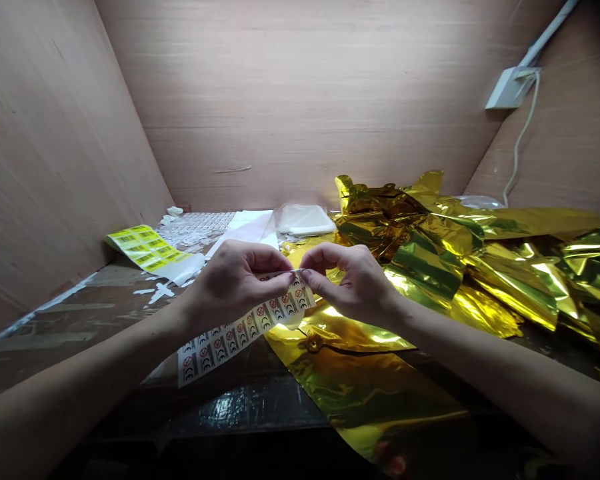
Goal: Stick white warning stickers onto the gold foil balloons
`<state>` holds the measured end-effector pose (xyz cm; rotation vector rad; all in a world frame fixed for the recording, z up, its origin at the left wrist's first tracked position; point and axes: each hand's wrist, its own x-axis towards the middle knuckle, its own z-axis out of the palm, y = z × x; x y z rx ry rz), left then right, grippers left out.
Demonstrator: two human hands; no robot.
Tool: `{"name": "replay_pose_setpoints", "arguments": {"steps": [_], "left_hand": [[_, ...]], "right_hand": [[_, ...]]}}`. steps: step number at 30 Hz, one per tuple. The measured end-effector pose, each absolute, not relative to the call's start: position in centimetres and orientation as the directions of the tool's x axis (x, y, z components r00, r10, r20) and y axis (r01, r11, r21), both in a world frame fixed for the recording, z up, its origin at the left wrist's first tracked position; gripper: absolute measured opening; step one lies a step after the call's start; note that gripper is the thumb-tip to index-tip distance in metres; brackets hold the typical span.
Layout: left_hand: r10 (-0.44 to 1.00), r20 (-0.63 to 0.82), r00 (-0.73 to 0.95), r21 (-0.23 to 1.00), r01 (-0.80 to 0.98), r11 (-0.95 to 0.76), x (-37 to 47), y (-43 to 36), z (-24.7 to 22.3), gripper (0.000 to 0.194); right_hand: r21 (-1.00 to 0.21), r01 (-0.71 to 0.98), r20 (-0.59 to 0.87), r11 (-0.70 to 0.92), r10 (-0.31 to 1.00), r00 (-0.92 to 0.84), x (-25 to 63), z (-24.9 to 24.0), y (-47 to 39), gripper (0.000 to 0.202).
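A sheet of small printed stickers (240, 335), with CE marks and red prohibition symbols, slants from lower left up to my fingers. My left hand (245, 280) pinches its upper right edge between thumb and index finger. My right hand (347, 279) is closed at the same corner, its thumb and index fingertips almost touching the left ones. Whether a single sticker is between the right fingertips is too small to tell. Beneath and right of the hands lies shiny gold foil (370, 387), with a small round hole near its upper edge.
Crumpled gold foil (420, 260) is heaped across the right side. A yellow label sheet (145, 248), white paper (250, 227), paper scraps (161, 291) and a clear plastic packet (305, 220) lie at the left and back. Wooden walls enclose the table; a white cable (517, 147) hangs right.
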<state>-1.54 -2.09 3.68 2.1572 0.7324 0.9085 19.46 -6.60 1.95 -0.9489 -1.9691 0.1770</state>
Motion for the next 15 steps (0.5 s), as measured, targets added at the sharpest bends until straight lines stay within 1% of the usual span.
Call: {"name": "replay_pose_setpoints", "arguments": {"steps": [3, 5, 9, 12, 15], "left_hand": [[0.701, 0.384, 0.601, 0.755, 0.233, -0.613, -1.53, -2.07, 3.65, 0.014], [0.703, 0.377, 0.604, 0.765, 0.225, -0.603, -1.47, -2.11, 3.59, 0.014], [0.701, 0.382, 0.602, 0.780, 0.196, -0.594, -1.35, -2.26, 3.52, 0.017], [0.696, 0.410, 0.589, 0.750, 0.217, -0.625, -1.32, -2.35, 3.53, 0.018], [0.696, 0.405, 0.593, 0.732, 0.246, -0.635, -1.37, -2.32, 3.52, 0.021]], "right_hand": [[-0.512, 0.537, 0.651, 0.670, 0.711, -0.266, 19.40, 1.85, -6.51, 0.010], [-0.508, 0.533, 0.654, 0.676, 0.706, -0.272, 19.42, 1.79, -6.45, 0.010], [-0.457, 0.552, 0.678, 0.697, 0.675, -0.292, 19.48, 1.76, -6.43, 0.010], [-0.407, 0.589, 0.685, 0.698, 0.660, -0.308, 19.47, 1.73, -6.46, 0.011], [-0.370, 0.612, 0.691, 0.699, 0.647, -0.322, 19.43, 1.63, -6.45, 0.013]]}}
